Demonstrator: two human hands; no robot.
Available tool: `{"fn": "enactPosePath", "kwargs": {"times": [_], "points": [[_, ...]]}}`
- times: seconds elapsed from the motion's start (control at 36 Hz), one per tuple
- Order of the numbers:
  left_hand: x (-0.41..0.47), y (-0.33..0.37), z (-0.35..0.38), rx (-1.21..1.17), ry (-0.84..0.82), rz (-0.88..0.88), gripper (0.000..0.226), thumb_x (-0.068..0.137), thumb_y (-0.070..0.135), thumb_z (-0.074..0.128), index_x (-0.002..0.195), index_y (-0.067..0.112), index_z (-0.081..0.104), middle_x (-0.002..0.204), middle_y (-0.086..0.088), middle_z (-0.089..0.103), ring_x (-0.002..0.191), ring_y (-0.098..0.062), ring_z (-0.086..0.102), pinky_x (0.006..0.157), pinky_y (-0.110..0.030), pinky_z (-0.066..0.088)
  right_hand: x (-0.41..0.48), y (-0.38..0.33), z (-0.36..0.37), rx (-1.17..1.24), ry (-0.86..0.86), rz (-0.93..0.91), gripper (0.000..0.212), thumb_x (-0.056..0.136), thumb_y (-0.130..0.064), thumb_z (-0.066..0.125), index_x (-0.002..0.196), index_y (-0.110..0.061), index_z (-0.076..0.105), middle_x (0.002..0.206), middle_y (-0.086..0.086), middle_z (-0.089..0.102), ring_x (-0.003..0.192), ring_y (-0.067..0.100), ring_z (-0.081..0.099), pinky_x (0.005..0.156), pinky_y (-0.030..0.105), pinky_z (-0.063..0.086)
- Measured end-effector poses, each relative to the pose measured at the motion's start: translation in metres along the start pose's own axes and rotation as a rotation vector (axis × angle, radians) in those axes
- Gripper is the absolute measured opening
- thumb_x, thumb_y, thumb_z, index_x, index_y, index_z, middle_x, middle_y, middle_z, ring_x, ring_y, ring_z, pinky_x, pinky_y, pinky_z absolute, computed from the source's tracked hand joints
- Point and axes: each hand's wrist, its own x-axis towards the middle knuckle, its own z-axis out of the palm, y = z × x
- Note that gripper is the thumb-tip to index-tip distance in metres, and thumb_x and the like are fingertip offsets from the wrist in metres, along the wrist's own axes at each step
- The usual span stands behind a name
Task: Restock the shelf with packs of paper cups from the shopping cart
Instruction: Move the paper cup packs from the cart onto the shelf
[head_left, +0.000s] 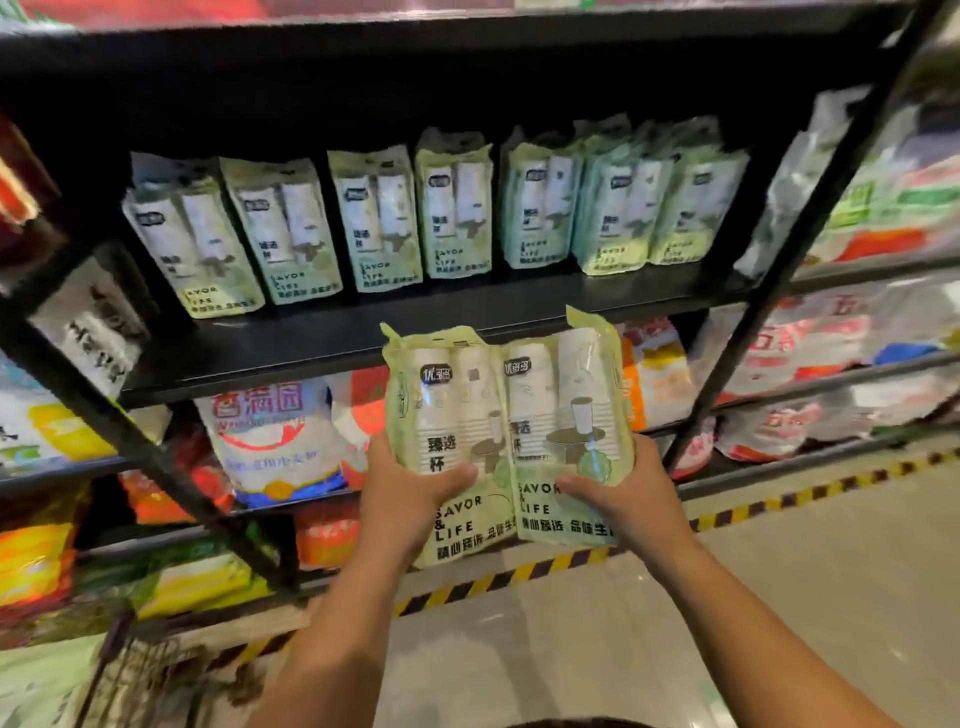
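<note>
I hold two pale green packs of paper cups side by side, just below and in front of the black shelf board (322, 338). My left hand (405, 493) grips the lower part of the left pack (447, 415). My right hand (628, 493) grips the lower part of the right pack (566, 405). Both packs stand upright, their tops level with the board's front edge. Several matching packs (379, 218) stand in a row at the back of that shelf, with bare board in front of them.
Black slanted uprights (800, 228) frame the bay. Lower shelves hold bags of flour (270, 441) and other bagged goods. The shopping cart (130, 670) is at the bottom left. Yellow-and-black tape (545, 566) runs along the floor.
</note>
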Motion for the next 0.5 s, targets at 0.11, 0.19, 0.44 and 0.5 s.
{"fn": "enactPosePath", "kwargs": {"times": [0.11, 0.19, 0.44, 0.5], "points": [[0.003, 0.02, 0.061, -0.036, -0.016, 0.008, 0.08, 0.063, 0.016, 0.095, 0.126, 0.029, 0.047, 0.109, 0.008, 0.069, 0.099, -0.015, 0.068, 0.076, -0.031, 0.057, 0.033, 0.014, -0.049, -0.026, 0.033, -0.012, 0.08, 0.057, -0.044, 0.095, 0.12, -0.033, 0.046, 0.107, -0.015, 0.065, 0.099, 0.013, 0.066, 0.087, 0.041, 0.057], [0.01, 0.03, 0.088, -0.02, -0.027, 0.006, 0.08, 0.063, 0.017, 0.096, 0.125, 0.03, 0.047, 0.11, 0.007, 0.07, 0.099, -0.016, 0.069, 0.083, -0.039, 0.059, 0.053, 0.02, -0.075, -0.011, 0.047, 0.001, 0.08, 0.057, -0.046, 0.095, 0.12, -0.031, 0.047, 0.107, -0.012, 0.066, 0.099, 0.015, 0.066, 0.084, 0.042, 0.058], [0.062, 0.051, 0.121, 0.0, -0.061, 0.071, 0.073, 0.065, 0.016, 0.094, 0.111, 0.046, 0.047, 0.113, 0.009, 0.07, 0.103, -0.014, 0.069, 0.089, -0.046, 0.059, 0.111, 0.023, -0.09, 0.056, 0.098, -0.029, 0.079, 0.063, -0.036, 0.095, 0.125, -0.029, 0.046, 0.11, -0.009, 0.067, 0.098, 0.014, 0.067, 0.083, 0.043, 0.059], [0.08, 0.051, 0.121, -0.013, -0.071, 0.069, 0.076, 0.067, 0.015, 0.094, 0.121, 0.04, 0.047, 0.116, 0.009, 0.069, 0.106, -0.015, 0.068, 0.091, -0.048, 0.058, 0.125, 0.017, -0.087, 0.063, 0.096, -0.052, 0.08, 0.064, -0.036, 0.094, 0.126, -0.033, 0.043, 0.112, -0.012, 0.065, 0.099, 0.01, 0.066, 0.083, 0.04, 0.058]]}}
